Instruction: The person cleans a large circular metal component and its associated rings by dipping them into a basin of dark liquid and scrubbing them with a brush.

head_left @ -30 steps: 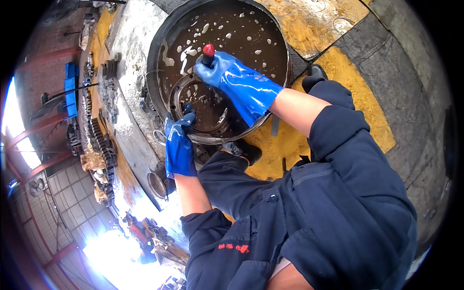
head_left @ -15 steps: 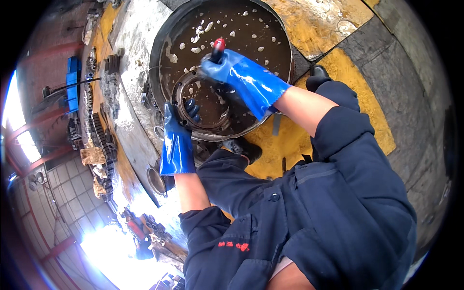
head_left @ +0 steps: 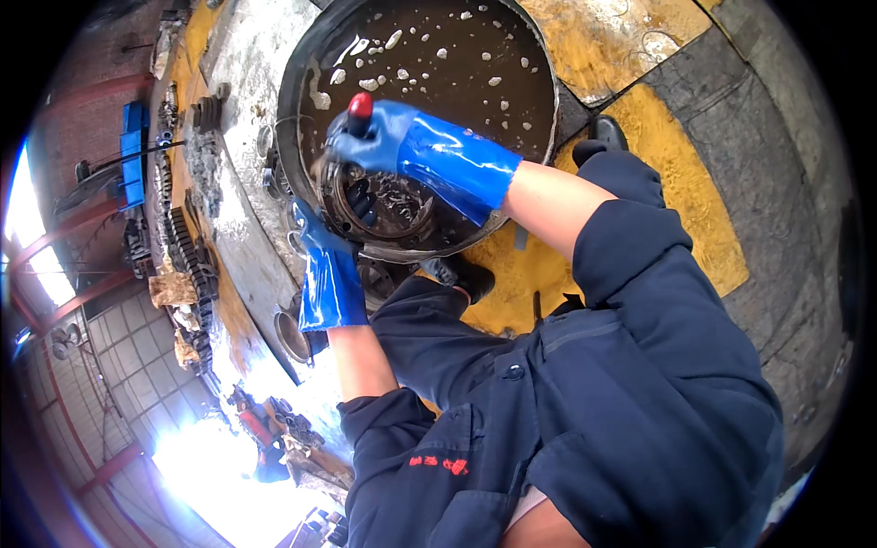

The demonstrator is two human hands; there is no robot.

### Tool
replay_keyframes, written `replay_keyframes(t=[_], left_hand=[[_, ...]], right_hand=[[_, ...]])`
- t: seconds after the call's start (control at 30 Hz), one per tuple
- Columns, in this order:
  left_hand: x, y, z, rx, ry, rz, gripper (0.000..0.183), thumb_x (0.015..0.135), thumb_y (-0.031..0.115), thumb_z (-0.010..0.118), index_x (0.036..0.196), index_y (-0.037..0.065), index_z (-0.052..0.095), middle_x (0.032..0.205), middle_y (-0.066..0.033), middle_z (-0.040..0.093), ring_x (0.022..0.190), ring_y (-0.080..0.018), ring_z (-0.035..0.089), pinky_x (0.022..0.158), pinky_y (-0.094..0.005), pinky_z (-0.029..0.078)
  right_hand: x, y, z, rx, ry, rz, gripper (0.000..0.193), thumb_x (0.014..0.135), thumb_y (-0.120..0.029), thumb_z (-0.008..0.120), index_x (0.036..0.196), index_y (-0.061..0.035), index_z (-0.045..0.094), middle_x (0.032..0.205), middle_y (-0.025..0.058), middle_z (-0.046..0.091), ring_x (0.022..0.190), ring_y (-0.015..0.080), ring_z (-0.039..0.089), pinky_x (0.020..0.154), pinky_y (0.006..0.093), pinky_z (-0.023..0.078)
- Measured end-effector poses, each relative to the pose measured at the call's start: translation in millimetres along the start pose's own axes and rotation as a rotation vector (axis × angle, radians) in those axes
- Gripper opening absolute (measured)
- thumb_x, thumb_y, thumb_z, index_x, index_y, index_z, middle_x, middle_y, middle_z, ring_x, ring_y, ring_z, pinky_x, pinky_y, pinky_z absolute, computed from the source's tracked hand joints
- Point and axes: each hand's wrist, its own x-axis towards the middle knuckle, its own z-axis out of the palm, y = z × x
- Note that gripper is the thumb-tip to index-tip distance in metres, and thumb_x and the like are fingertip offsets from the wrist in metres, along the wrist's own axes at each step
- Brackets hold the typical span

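My right hand point(head_left: 388, 137), in a long blue rubber glove, is closed round a tool with a red-and-black handle point(head_left: 361, 105). The tool's working end is hidden and blurred near the left rim of a dark metal ring point(head_left: 391, 239). Bolt holes run round this ring, which is tilted in a wide round basin point(head_left: 290, 100) of murky brown liquid point(head_left: 448, 78) with foam patches. Gripping the ring's near left side is my left hand point(head_left: 324, 242), gloved in blue too, its dark fingertips showing inside the opening.
Left of the basin is a greasy metal surface point(head_left: 242, 219) with metal rings point(head_left: 290, 336) and chain-like parts point(head_left: 185, 242). A blue bin point(head_left: 135, 155) stands farther left. Yellow plates point(head_left: 681, 164) and dark mats point(head_left: 758, 173) cover the floor at right. My boots are beside the basin.
My right hand and the tool have moved left and slightly down, onto the ring's left side. The ring has shifted a little left with my left hand still gripping it.
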Motion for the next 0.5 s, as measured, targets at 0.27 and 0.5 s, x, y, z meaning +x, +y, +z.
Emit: replay_keyframes(t=[0.27, 0.5], left_hand=[[-9, 6, 31, 0.035, 0.167, -0.073, 0.113, 0.092, 0.095, 0.033, 0.161, 0.007, 0.048, 0.155, -0.0235, 0.060, 0.136, -0.0461, 0.061, 0.113, -0.0603, 0.048], [0, 8, 29, 0.020, 0.179, -0.139, 0.085, 0.102, 0.077, 0.044, 0.148, 0.007, 0.060, 0.142, -0.0193, 0.070, 0.120, -0.0413, 0.069, 0.099, -0.0561, 0.055]], right_hand=[[14, 48, -30, -0.261, 0.310, 0.487, 0.042, 0.095, -0.042, 0.060, 0.100, -0.0049, 0.080, 0.093, 0.0200, 0.079, 0.090, 0.0365, 0.077, 0.086, 0.0444, 0.059], [-4, 28, -54, -0.534, -0.009, 0.564, 0.050, 0.098, -0.045, 0.062, 0.131, -0.0095, 0.075, 0.116, 0.0169, 0.079, 0.105, 0.0374, 0.076, 0.096, 0.0452, 0.060]])
